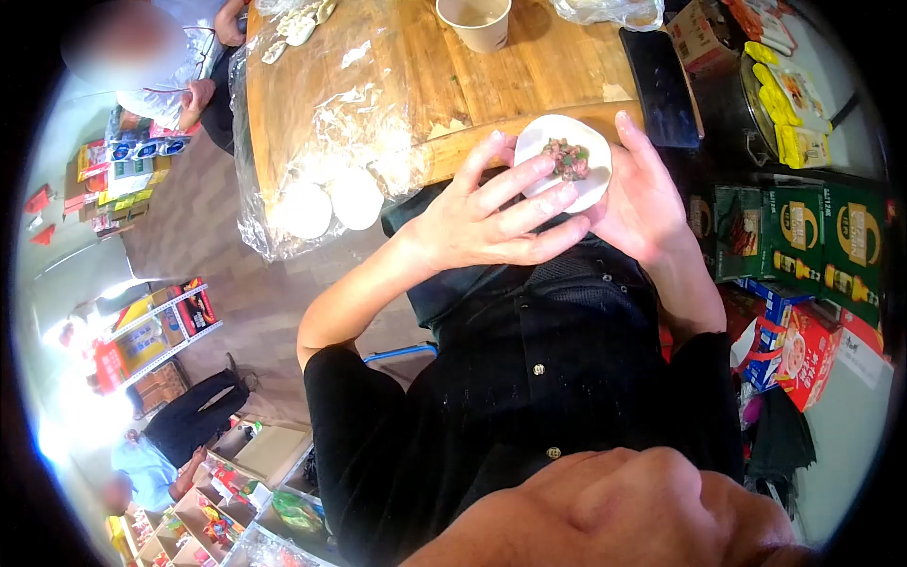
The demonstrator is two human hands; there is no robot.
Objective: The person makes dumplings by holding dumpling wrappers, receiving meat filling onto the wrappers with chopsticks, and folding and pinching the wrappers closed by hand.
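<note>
A round white dumpling wrapper [597, 156] with a small mound of chopped meat filling [569, 161] on it lies between my two hands, just off the table's near edge. My right hand [647, 203] supports it from the right, the thumb pointing up beside the rim. From the left, my left hand [515, 208] holds the wrapper, its fingers laid over the near side close to the filling. Two white discs [331, 203], which look like more wrappers, rest on the clear plastic sheet [364, 123] to the left of my hands.
The wooden table [557, 66] bears a paper cup [477, 24], a dark flat slab [658, 90] and white dough pieces [298, 26]. Beside it on the right stand a large pot [756, 113] and green boxes [803, 231]. Another person [194, 94] sits at the upper left.
</note>
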